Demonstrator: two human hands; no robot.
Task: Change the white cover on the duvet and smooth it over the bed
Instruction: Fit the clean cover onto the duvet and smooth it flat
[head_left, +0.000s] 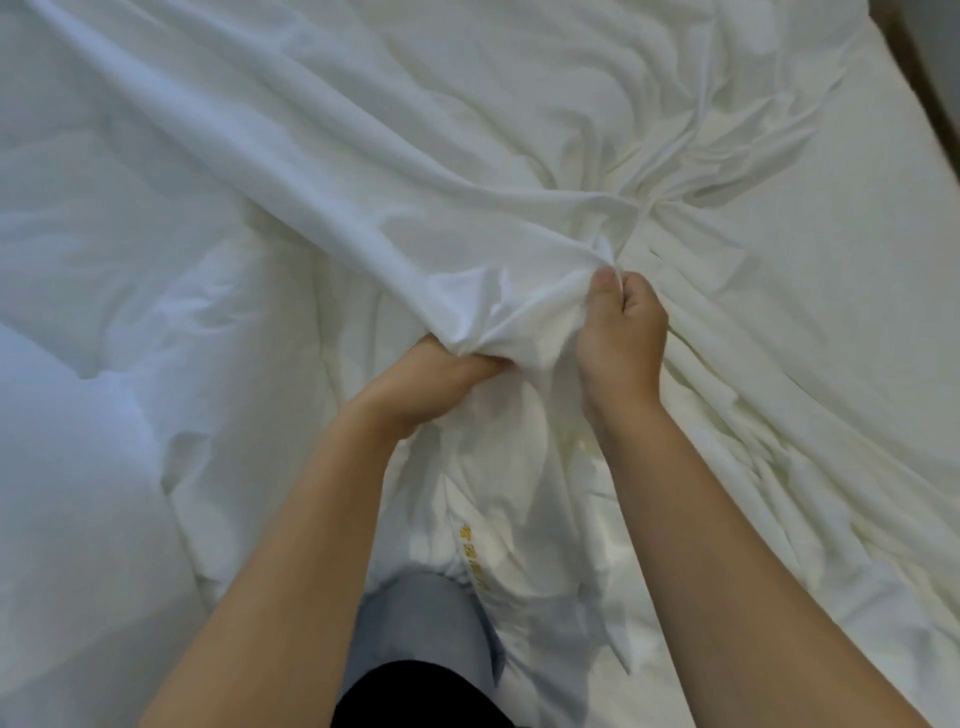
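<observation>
The white cover (363, 197) is a big, thin, soft cloth. It lies all over the bed (904, 156), spreading away from both grips and bunched up right under them. The left grip (441, 374) holds a handful of the cover, with its fingers tucked into the fold. The right grip (623, 332), just beside it, pinches the same fold between its thumb and curled fingers. From the two grips a long ridge of cloth runs up and away to the far left, stretched tight. The cloth looks light and floppy, so it will not hold a shape by itself. It will sag, crease and slide wherever no grip holds it. It should not break, but it could slip out of a loose pinch (smooth cloth does that). The puffy thing to the left of the left grip looks like the duvet (78, 395), which seems thicker and heavier. A good place to hold the cover is an edge or a corner, with a full handful and the grips spread apart. Below the grips, by the wrists, gold letters (470, 561) are sewn on the cloth.
</observation>
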